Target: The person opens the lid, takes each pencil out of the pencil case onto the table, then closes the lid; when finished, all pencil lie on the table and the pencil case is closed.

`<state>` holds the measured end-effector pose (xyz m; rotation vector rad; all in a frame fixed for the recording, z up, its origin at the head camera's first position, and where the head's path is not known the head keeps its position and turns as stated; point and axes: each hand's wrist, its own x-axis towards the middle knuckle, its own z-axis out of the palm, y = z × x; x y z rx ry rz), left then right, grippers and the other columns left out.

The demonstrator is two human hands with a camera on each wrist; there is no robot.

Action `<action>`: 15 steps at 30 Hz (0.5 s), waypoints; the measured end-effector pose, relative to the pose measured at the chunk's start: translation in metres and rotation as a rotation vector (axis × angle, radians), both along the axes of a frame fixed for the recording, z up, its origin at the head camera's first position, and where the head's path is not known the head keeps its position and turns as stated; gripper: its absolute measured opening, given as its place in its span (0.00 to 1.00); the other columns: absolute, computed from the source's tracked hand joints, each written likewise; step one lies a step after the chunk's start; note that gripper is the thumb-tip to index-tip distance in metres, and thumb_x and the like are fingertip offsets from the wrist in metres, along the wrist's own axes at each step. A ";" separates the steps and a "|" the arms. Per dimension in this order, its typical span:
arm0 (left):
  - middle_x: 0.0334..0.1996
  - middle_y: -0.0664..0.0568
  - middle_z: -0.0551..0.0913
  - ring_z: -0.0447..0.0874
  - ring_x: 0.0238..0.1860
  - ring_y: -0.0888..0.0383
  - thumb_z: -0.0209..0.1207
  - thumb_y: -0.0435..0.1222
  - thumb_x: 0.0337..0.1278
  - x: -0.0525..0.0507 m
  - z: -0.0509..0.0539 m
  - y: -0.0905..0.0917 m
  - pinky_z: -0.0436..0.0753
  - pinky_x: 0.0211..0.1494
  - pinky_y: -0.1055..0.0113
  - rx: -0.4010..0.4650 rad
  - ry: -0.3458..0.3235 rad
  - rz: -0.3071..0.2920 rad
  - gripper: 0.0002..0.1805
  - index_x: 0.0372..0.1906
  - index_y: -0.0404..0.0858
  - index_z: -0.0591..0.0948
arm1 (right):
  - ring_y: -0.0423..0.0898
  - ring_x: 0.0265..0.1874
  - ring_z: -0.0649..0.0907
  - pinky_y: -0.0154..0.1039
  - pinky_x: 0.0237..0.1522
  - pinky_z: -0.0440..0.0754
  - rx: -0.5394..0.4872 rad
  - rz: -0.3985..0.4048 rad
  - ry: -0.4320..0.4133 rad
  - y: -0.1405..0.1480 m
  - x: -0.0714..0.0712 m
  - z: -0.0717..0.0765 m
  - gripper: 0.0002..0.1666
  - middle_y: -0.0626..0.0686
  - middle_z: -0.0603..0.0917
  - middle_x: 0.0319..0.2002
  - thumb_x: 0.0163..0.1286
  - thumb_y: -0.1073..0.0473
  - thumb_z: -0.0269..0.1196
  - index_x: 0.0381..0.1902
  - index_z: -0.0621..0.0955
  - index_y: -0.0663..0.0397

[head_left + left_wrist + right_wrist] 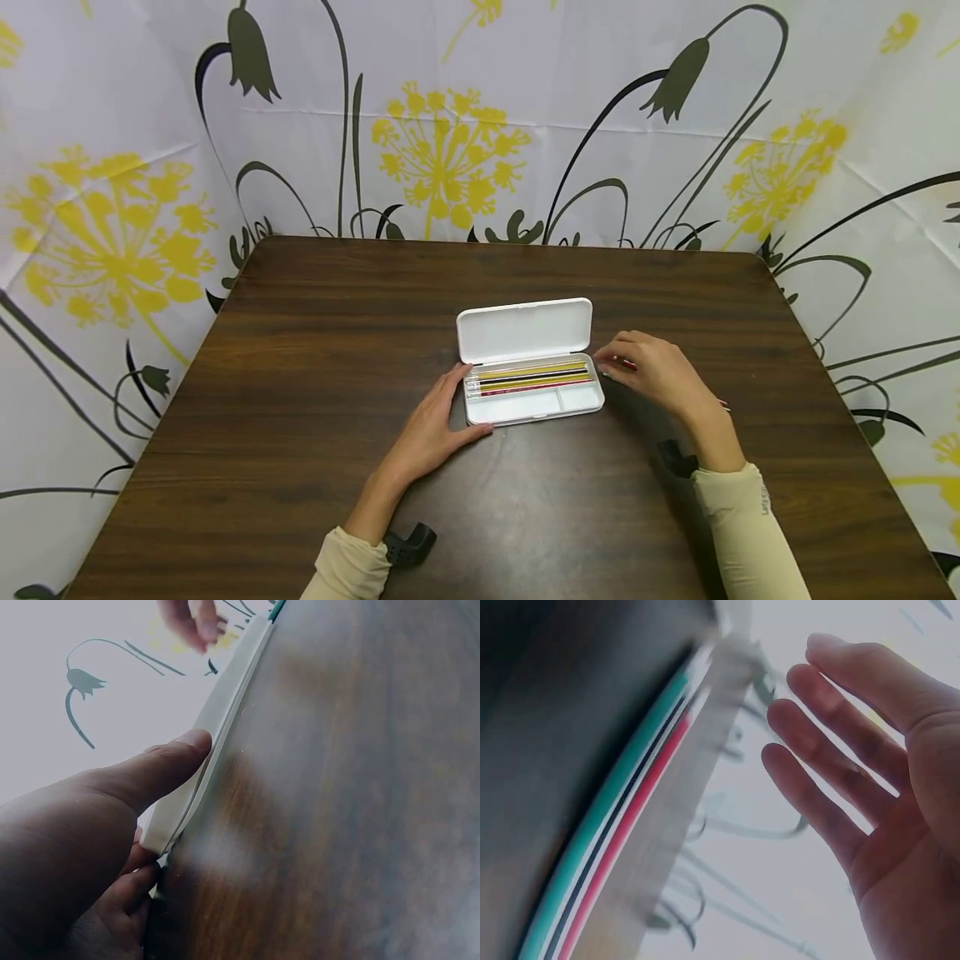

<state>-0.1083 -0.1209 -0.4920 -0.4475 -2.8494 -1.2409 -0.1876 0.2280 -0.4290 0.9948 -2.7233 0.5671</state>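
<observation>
A white pencil case [513, 408] lies on the table with its lid [525, 331] raised. Several pencils [532, 379] in yellow, black and red lie side by side in its rear compartment. My left hand [427, 429] holds the case at its left end; in the left wrist view the thumb presses the front edge and the other fingers reach round the end. To the right of the case is my right hand [660, 375], fingers loosely extended in the right wrist view and nothing between them. Beside it on the table lie a green pencil [604, 806] and a red pencil [634, 814], mostly hidden in the head view.
The dark wooden table [337, 333] ends at a white cloth [315, 75] printed with yellow and grey flowers. Dark wrist mounts [411, 546] sit below both hands. Inside the case, a low divider [559, 400] splits the front part.
</observation>
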 end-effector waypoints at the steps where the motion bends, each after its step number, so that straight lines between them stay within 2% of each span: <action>1: 0.74 0.45 0.58 0.56 0.73 0.51 0.70 0.56 0.50 0.000 0.000 0.000 0.64 0.67 0.46 0.000 0.000 -0.002 0.53 0.77 0.45 0.57 | 0.45 0.29 0.81 0.43 0.30 0.77 -0.002 0.011 -0.006 -0.007 -0.002 -0.001 0.09 0.44 0.83 0.35 0.59 0.61 0.73 0.39 0.88 0.50; 9: 0.74 0.45 0.58 0.56 0.73 0.51 0.70 0.55 0.50 0.001 0.001 0.001 0.64 0.67 0.47 0.007 0.003 0.001 0.52 0.76 0.44 0.57 | 0.42 0.32 0.81 0.40 0.33 0.79 0.000 0.110 -0.054 -0.059 -0.011 0.002 0.07 0.44 0.84 0.35 0.61 0.59 0.72 0.38 0.89 0.48; 15: 0.74 0.44 0.58 0.56 0.73 0.51 0.70 0.55 0.50 0.001 0.002 0.001 0.64 0.67 0.46 0.012 -0.002 0.003 0.52 0.76 0.45 0.57 | 0.43 0.34 0.82 0.40 0.34 0.79 0.029 0.131 -0.079 -0.073 -0.014 0.004 0.08 0.44 0.84 0.36 0.61 0.59 0.72 0.40 0.89 0.47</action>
